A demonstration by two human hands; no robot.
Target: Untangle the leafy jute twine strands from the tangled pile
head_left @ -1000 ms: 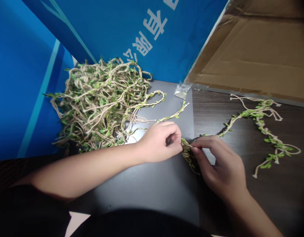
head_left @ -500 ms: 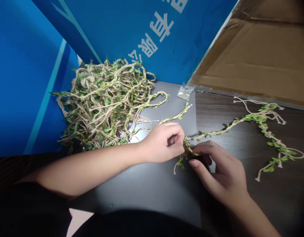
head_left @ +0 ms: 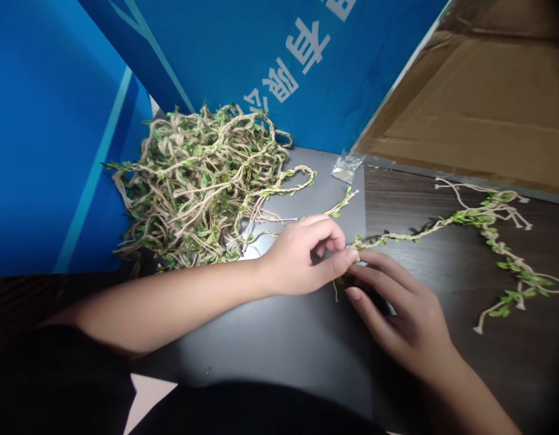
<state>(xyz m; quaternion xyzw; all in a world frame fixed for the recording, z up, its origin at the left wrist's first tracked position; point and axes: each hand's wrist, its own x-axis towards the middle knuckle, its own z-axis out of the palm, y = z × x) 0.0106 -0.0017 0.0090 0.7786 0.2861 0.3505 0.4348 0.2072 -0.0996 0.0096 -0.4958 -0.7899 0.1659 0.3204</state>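
A jute cord with small green leaves [head_left: 410,234] runs across the dark table from my hands to a loose coil at the right [head_left: 501,241]. My left hand [head_left: 301,257] pinches the near end of this cord between thumb and forefinger. My right hand [head_left: 397,308] lies just below and to the right, fingers stretched out along the cord's short hanging tail, touching it. A big tangled heap of the same leafy cord [head_left: 197,187] fills the back left corner, beside my left forearm.
Blue printed panels [head_left: 57,121] wall in the left and back. A brown cardboard sheet [head_left: 478,103] leans at the back right. A small clear plastic bag [head_left: 346,167] lies near the corner. The table [head_left: 270,338] is grey on the left, dark wood on the right.
The bunched loops of cord between my hands have come undone and the cord now lies drawn out straighter to the right. My right fingers have opened out flat.
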